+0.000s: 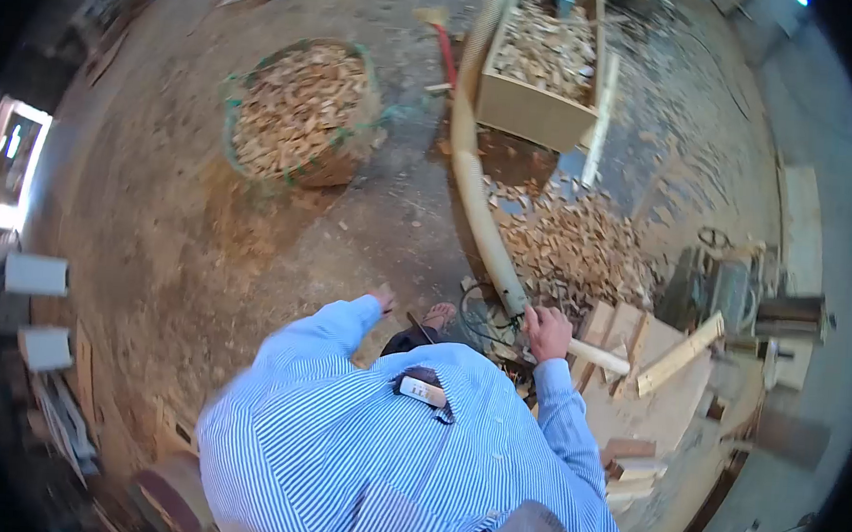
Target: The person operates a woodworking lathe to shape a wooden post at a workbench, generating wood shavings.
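My right hand (pixel 547 334) is closed, with its fingers curled, beside the lower end of a long pale flexible hose (pixel 486 236). A round pale wooden rod (pixel 598 357) sticks out of that hand to the right, over a wooden board. Dark thin cables (pixel 477 313) loop by the hose end. Out in front of my body on the left is my left hand (pixel 383 298), small in view past the striped sleeve. Its fingers do not show clearly, and nothing can be made out in it.
A big round sack of wood offcuts (pixel 299 107) stands ahead on the left. A wooden crate of offcuts (pixel 528 111) is at the back, with a loose offcut heap (pixel 578 246) before it. Planks (pixel 679 355) lie on a board at right, near a machine (pixel 732 290).
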Demonstrator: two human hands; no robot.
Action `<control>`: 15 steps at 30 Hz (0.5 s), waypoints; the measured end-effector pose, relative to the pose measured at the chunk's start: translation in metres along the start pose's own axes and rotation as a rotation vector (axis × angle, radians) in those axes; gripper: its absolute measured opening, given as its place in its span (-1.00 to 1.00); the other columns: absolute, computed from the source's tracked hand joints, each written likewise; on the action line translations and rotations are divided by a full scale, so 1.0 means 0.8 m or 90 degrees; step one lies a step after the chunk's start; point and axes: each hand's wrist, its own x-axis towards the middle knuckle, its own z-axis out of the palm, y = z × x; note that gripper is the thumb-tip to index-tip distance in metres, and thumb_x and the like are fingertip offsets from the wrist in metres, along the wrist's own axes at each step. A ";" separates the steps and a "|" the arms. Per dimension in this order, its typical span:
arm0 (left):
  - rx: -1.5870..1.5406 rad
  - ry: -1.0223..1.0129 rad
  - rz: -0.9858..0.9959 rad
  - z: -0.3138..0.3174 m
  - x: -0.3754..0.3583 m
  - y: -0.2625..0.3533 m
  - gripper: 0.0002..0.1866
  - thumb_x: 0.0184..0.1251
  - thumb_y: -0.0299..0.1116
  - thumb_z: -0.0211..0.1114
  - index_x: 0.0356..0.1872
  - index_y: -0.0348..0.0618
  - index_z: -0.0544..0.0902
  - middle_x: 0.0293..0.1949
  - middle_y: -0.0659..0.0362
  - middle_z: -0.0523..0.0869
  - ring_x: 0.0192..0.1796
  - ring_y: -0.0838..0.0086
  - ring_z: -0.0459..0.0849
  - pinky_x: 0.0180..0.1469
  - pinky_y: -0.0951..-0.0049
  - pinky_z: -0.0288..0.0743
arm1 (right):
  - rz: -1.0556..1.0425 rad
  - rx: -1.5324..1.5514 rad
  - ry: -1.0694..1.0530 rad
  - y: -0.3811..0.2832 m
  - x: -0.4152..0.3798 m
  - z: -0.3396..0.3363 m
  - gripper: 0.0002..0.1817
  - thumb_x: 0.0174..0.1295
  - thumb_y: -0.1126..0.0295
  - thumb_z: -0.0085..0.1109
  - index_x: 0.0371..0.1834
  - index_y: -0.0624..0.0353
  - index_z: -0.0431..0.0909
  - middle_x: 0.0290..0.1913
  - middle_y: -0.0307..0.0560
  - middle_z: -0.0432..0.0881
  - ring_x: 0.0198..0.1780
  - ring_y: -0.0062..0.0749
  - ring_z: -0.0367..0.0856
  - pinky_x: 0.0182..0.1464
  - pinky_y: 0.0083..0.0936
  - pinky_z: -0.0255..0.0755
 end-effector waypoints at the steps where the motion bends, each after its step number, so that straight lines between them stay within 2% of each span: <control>1: 0.170 0.059 -0.065 -0.005 0.003 -0.004 -0.72 0.61 -0.17 0.04 -0.40 0.06 0.48 -0.62 0.22 0.45 -0.61 0.48 0.43 -0.65 0.34 0.16 | 0.053 -0.009 -0.029 0.005 0.002 0.007 -0.53 0.44 -0.10 0.14 -0.26 0.10 0.76 -0.26 0.01 0.71 -0.13 0.04 0.66 -0.02 -0.05 0.48; 2: 0.196 0.034 -0.065 0.000 0.015 0.018 -0.72 0.61 -0.17 0.04 -0.40 0.06 0.48 -0.62 0.22 0.45 -0.61 0.48 0.43 -0.65 0.34 0.16 | 0.073 -0.009 -0.029 0.002 0.006 0.003 -0.51 0.43 -0.13 0.15 -0.26 0.10 0.76 -0.25 0.03 0.72 -0.14 0.05 0.67 -0.02 -0.05 0.50; 6: -0.190 -0.464 -0.155 -0.001 0.061 0.132 -0.82 0.55 -0.32 0.20 -0.34 -0.03 0.55 -0.52 0.20 0.58 -0.49 0.44 0.58 -0.49 0.31 0.53 | 0.133 -0.022 -0.033 -0.010 0.011 -0.001 -0.44 0.39 -0.21 0.16 -0.23 0.12 0.78 -0.22 0.05 0.76 -0.11 0.03 0.71 0.00 -0.09 0.56; 7: -0.480 -0.329 0.020 0.038 0.122 0.162 -0.86 0.57 -0.27 0.27 -0.21 -0.07 0.60 -0.34 0.17 0.69 -0.35 0.38 0.66 -0.22 0.28 0.70 | 0.140 -0.022 -0.027 -0.014 0.014 -0.005 -0.44 0.39 -0.21 0.16 -0.23 0.12 0.78 -0.22 0.05 0.76 -0.11 0.03 0.71 0.00 -0.09 0.56; 8: -0.393 -0.182 0.122 0.081 0.107 0.261 -0.72 0.63 -0.10 0.21 0.00 -0.11 0.63 -0.10 0.13 0.75 -0.13 0.32 0.74 -0.01 0.25 0.73 | 0.156 -0.023 -0.040 -0.018 0.015 -0.009 -0.45 0.35 -0.20 0.21 -0.25 0.13 0.78 -0.22 0.03 0.76 -0.10 0.01 0.71 0.00 -0.12 0.56; 9: -0.279 -0.047 0.228 0.143 0.041 0.366 -0.57 0.65 -0.02 0.16 0.21 -0.15 0.60 0.07 0.07 0.73 0.06 0.26 0.74 0.11 0.21 0.72 | 0.170 -0.024 -0.054 -0.022 0.014 -0.011 -0.45 0.32 -0.20 0.27 -0.27 0.14 0.78 -0.21 0.02 0.76 -0.09 -0.01 0.72 0.00 -0.14 0.56; 10: -0.327 -0.133 0.310 0.158 0.037 0.427 -0.41 0.63 0.03 0.16 0.41 -0.23 0.42 0.22 0.01 0.65 0.22 0.21 0.68 0.21 0.17 0.69 | 0.172 -0.024 -0.052 -0.022 0.014 -0.010 -0.45 0.32 -0.20 0.27 -0.27 0.14 0.78 -0.21 0.02 0.76 -0.09 -0.01 0.72 0.00 -0.14 0.56; 11: -0.349 -0.113 0.353 0.189 -0.011 0.483 -0.27 0.63 0.05 0.16 0.52 -0.31 0.23 0.30 -0.04 0.59 0.31 0.16 0.62 0.25 0.13 0.66 | 0.171 -0.025 -0.039 -0.020 0.012 -0.006 -0.45 0.31 -0.21 0.27 -0.25 0.14 0.78 -0.22 0.02 0.77 -0.08 0.00 0.72 0.00 -0.13 0.56; 12: -0.381 -0.154 0.351 0.188 0.004 0.511 -0.21 0.61 0.03 0.20 0.60 -0.21 0.10 0.34 -0.09 0.54 0.30 0.14 0.65 0.20 0.18 0.69 | 0.168 -0.027 -0.026 -0.018 0.011 -0.003 -0.44 0.30 -0.22 0.27 -0.24 0.14 0.78 -0.22 0.02 0.77 -0.08 0.00 0.72 0.00 -0.12 0.56; 13: -0.380 -0.156 0.355 0.196 0.002 0.513 -0.21 0.61 0.03 0.20 0.60 -0.21 0.10 0.34 -0.09 0.54 0.30 0.14 0.65 0.20 0.18 0.69 | 0.166 -0.028 -0.022 -0.018 0.012 -0.002 -0.44 0.30 -0.22 0.27 -0.24 0.14 0.78 -0.22 0.02 0.77 -0.08 0.00 0.72 0.00 -0.12 0.56; 15: -0.152 0.036 0.407 0.215 -0.003 0.513 -0.39 0.58 0.01 0.25 0.44 -0.11 0.36 0.19 -0.02 0.64 0.10 0.25 0.75 0.02 0.31 0.73 | 0.160 -0.030 0.007 -0.016 0.008 0.001 -0.42 0.30 -0.25 0.25 -0.24 0.13 0.77 -0.23 0.03 0.76 -0.08 0.00 0.72 0.01 -0.11 0.56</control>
